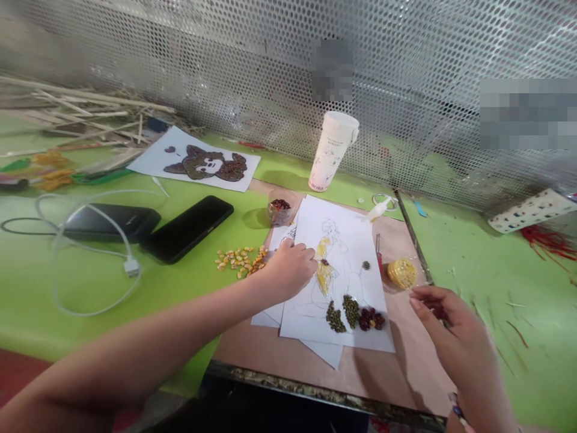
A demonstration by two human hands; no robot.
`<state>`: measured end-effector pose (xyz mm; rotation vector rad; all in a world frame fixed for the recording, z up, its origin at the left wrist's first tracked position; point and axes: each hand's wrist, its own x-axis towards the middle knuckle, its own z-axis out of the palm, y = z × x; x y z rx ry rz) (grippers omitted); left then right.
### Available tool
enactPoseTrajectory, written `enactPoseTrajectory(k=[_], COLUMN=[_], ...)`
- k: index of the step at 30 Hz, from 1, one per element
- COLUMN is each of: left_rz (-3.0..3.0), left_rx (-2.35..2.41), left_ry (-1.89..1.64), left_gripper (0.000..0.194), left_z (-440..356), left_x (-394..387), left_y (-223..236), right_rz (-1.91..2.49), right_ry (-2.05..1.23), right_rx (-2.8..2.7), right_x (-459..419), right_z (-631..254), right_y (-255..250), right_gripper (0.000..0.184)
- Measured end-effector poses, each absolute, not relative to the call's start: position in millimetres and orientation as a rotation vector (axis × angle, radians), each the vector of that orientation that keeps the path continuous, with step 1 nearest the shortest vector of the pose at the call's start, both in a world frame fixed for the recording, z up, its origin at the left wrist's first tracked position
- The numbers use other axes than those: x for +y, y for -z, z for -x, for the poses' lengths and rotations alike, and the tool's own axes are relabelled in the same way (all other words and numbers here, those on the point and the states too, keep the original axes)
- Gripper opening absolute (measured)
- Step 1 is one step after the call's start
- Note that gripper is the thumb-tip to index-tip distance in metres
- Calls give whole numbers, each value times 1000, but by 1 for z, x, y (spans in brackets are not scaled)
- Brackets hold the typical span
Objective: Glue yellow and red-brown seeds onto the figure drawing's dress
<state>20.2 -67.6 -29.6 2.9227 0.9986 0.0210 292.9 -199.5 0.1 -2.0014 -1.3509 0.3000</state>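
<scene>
A white sheet with a line drawing (342,240) lies on a brown board (396,367); part of the figure is filled with yellow grains, and heaps of green and dark red beans (354,313) sit near its lower edge. My left hand (291,267) rests on the sheet's left edge, fingers curled and pinched at the yellow area; what they hold is too small to make out. My right hand (444,328) hovers right of the sheet, fingers loosely curled, holding nothing that I can see. A small dish of yellow grains (402,272) lies just above it.
Loose corn kernels (238,260), two black phones (189,227) and a white cable (97,252) lie left on the green table. A tall white cup (332,150), a small cup of red beans (279,209), a finished seed picture (205,163) and sticks (85,108) stand further back, before a perforated metal screen.
</scene>
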Motion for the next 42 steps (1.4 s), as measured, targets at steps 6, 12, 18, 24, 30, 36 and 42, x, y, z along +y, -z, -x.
enactPoseTrajectory(k=[6,12,18,24,30,36,42], left_rz=[-2922,-2792,-2649,-2565,-2498,-2522,-2509], left_rx=[1046,1148,1027,980,976,953,962], left_ry=[18,17,5,-47,-73,-53,-55], left_gripper=[20,27,23,18,20,20,10], left_z=[-28,-38,-50,-56,-51,-54,-56], left_x=[-67,-67,-52,-39,-39,-40,-39], left_y=[37,21,9,12,8,7,11], right_rz=[1986,1922,1856,1823,1812,1814,1837], right_ry=[-349,-404,-439,-444,-433,-426,-411], right_rx=[-1276,-1229,-1222,-1248,-1257,-1249,-1238], right_x=[-201,-202,-202,-203,-205,-203,-202], right_z=[-297,-303,-306,-309,-310,-308,-307], right_y=[8,15,17,17,15,16,15], right_gripper=[41,42,40,36,34,35,36])
